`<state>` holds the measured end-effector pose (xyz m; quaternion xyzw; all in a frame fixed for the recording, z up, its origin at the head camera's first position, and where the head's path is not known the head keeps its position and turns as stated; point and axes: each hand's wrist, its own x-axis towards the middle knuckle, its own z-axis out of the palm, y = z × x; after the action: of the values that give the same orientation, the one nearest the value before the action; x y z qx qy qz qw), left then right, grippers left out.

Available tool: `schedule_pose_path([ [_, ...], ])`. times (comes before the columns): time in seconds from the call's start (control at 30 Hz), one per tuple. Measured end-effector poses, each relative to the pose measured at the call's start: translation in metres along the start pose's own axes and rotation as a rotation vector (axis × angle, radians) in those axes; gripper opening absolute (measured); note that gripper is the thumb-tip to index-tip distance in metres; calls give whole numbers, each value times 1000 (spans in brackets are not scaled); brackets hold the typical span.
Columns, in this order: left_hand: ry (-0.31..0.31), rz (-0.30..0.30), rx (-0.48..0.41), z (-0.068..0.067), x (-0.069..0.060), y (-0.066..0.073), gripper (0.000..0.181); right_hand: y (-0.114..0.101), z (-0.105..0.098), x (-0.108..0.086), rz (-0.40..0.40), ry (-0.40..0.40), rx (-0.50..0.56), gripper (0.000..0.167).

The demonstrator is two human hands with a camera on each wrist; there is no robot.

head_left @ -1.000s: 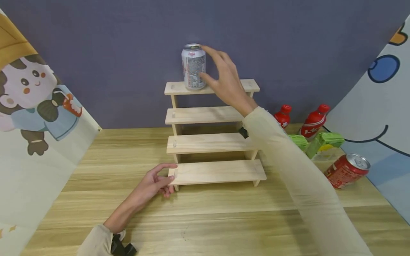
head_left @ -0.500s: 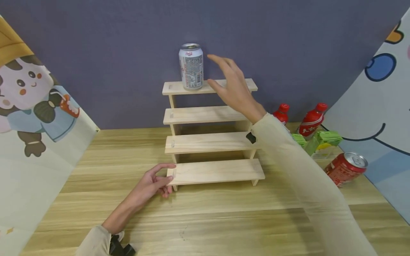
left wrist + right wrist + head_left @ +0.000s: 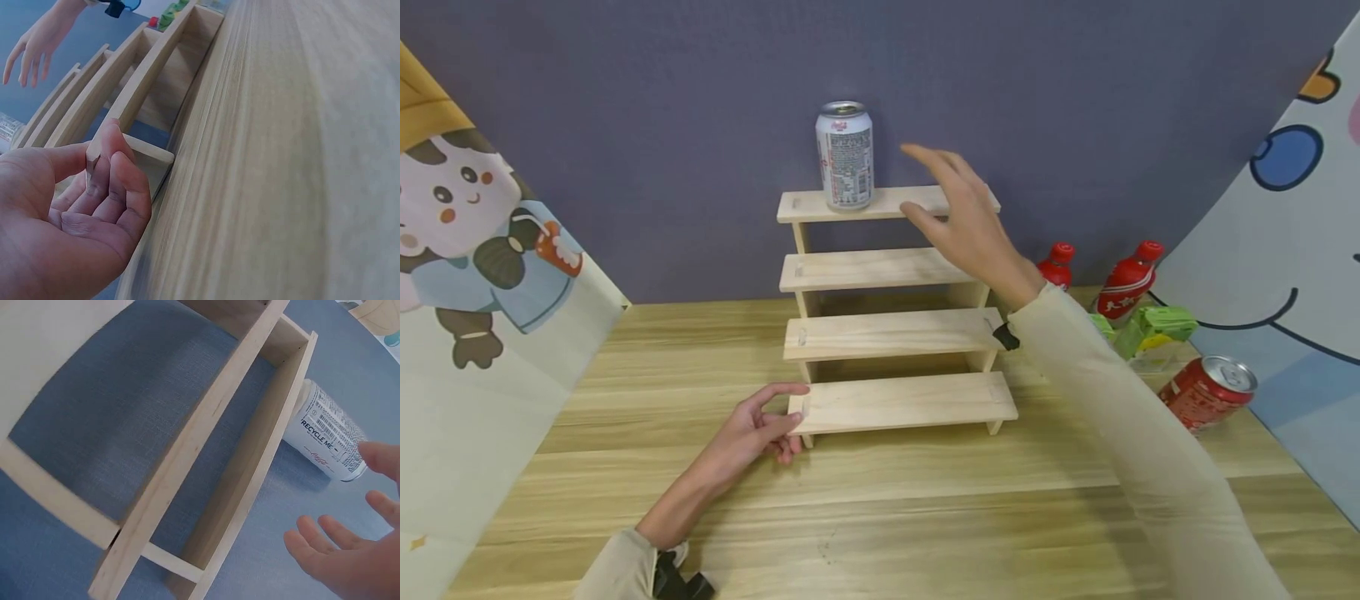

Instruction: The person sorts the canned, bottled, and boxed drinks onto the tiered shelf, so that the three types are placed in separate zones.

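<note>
Dark wall (image 3: 700,125) behind worktop (image 3: 880,525). White can (image 3: 847,162) stands on top shelf (image 3: 902,200) of rack (image 3: 887,333); placing looks done. Right hand (image 3: 966,218) apart, fingers spread. Left hand (image 3: 748,429) pinches left end of bottom shelf (image 3: 902,403). Off rack: red can (image 3: 1206,393), near worktop's right edge.

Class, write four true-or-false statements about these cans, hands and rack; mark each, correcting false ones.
1. The white can stands on the top shelf of the wooden rack. True.
2. The right hand grips the white can. False: the right hand is apart from the white can.
3. The left hand pinches one end of the bottom shelf. True.
4. The red can is on the wooden rack. False: the red can is on the table.
</note>
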<state>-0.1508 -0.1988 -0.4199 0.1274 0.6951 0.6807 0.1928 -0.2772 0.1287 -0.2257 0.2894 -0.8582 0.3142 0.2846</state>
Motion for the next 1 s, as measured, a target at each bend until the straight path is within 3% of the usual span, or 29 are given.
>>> schedule_pose_path([
  [0.27,-10,6,-2,0,0,0,49,4,-5,-14,-60,22,-27,59],
  [1.0,-20,15,-1,-3,2,-1,51,12,-25,-64,-72,21,-50,59],
])
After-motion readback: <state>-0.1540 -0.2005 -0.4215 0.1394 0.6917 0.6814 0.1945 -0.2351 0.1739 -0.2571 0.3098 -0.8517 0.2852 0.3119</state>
